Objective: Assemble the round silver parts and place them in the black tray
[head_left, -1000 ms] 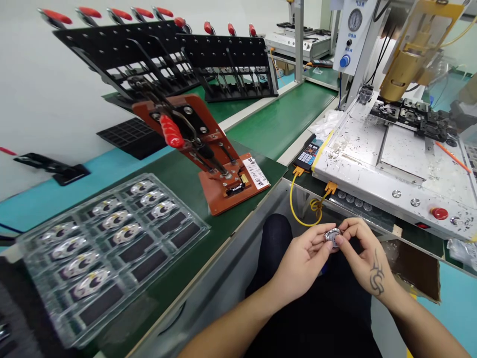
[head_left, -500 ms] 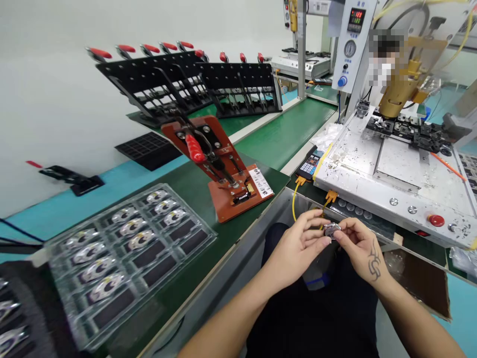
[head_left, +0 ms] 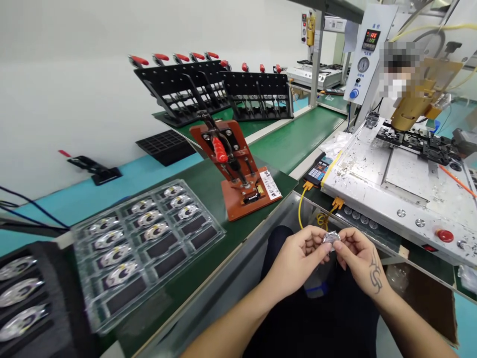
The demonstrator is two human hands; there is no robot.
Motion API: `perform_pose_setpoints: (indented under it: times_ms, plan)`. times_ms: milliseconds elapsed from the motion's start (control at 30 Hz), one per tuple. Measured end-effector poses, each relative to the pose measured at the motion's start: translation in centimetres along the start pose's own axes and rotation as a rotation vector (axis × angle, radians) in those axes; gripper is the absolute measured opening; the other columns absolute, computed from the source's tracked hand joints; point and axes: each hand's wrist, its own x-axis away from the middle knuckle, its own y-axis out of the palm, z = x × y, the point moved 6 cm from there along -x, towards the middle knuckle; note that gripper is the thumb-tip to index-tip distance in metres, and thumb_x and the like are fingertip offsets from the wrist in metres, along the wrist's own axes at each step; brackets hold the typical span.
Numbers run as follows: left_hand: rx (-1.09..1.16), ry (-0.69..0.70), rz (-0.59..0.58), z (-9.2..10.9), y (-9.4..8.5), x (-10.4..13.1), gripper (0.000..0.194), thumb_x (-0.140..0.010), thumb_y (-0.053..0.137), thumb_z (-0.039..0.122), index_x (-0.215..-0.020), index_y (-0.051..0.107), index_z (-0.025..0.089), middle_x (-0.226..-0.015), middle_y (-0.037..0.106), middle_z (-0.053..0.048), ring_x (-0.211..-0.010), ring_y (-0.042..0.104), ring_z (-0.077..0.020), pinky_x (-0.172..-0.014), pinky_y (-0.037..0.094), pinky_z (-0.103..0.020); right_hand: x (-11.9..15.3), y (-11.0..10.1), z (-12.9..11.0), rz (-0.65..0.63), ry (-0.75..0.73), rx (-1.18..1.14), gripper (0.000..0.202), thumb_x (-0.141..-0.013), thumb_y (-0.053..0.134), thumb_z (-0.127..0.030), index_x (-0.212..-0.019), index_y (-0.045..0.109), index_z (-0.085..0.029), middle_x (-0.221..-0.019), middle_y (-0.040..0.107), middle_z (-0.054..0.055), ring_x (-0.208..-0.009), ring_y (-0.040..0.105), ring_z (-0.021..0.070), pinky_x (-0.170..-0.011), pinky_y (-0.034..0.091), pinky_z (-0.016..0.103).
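Note:
A small shiny metal part (head_left: 331, 239) is pinched between both hands above the lap. My left hand (head_left: 303, 256) holds its left edge between thumb and curled fingers. My right hand (head_left: 357, 253), with a tattoo near the wrist, grips its right edge with thumb and index finger. On the left, a clear tray (head_left: 164, 293) bears several silver oval parts and some bare dark slots. Beyond the tray stands a reddish-brown clamp fixture (head_left: 233, 199) with a red handle.
A white press machine (head_left: 372, 191) with a gold cylinder and red button stands at right, a controller (head_left: 317, 170) beside it. Black clamp racks (head_left: 257, 94) stand at the back. Dark foam (head_left: 61, 293) with silver parts lies at far left. A person is partly visible behind the machine.
The view has shifted, so the surroundings appear farther right. My left hand's fingers have curled in closer around the metal part; both hands still hold it.

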Motion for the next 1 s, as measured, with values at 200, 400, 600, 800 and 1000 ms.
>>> perform_pose_setpoints:
  times_ms: [200,400,600,800,1000]
  plan:
    - [-0.104,0.01,-0.015,0.0,-0.5,0.0,0.022,-0.095,0.075,0.038,-0.101,0.07,0.016,-0.085,0.072,-0.004,-0.071,0.069,-0.0159,-0.07,0.058,-0.029,-0.2,0.3,-3.5,-0.298,-0.346,0.44,0.046,-0.099,0.075,-0.032,-0.143,0.063,-0.03,-0.099,0.069,0.004,-0.082,0.066,0.0181,-0.075,0.059,0.032]
    - [-0.414,0.231,-0.019,5.6,-1.4,0.6,0.009,-0.097,0.071,0.027,-0.101,0.074,0.02,-0.088,0.077,-0.003,-0.074,0.07,-0.0155,-0.072,0.057,-0.028,-0.4,1.6,-7.1,-0.307,-0.776,0.747,0.046,-0.101,0.068,-0.018,-0.145,0.058,-0.026,-0.116,0.072,0.009,-0.094,0.07,0.02,-0.086,0.06,0.033]
    - [-0.846,1.145,0.515,18.8,-8.6,1.4,0.019,-0.103,0.061,0.031,-0.091,0.072,0.021,-0.087,0.077,-0.005,-0.084,0.07,-0.0186,-0.081,0.056,-0.035,-3.3,1.5,-9.1,-0.186,-0.733,0.628,0.036,-0.097,0.071,-0.024,-0.132,0.065,-0.027,-0.095,0.07,0.003,-0.075,0.065,0.0173,-0.068,0.058,0.028]
    - [-1.353,1.198,0.233,20.0,-10.4,-2.1,0.055,-0.1,0.062,0.039,-0.053,0.04,0.023,-0.049,0.042,0.005,-0.052,0.042,-0.0145,-0.058,0.039,-0.032,-4.8,1.3,-8.7,-0.175,-0.646,0.591,0.036,-0.099,0.073,-0.034,-0.133,0.065,-0.025,-0.091,0.068,0.001,-0.075,0.065,0.0174,-0.071,0.058,0.029]
    - [-0.733,1.06,0.507,27.6,-13.1,-3.4,0.04,-0.106,0.056,0.045,-0.074,0.053,0.022,-0.067,0.053,0.003,-0.061,0.052,-0.0125,-0.062,0.045,-0.027,-7.7,5.8,-8.5,-0.255,-0.632,0.526,0.033,-0.098,0.071,-0.035,-0.128,0.067,-0.022,-0.086,0.067,0.001,-0.072,0.062,0.0171,-0.068,0.055,0.029]
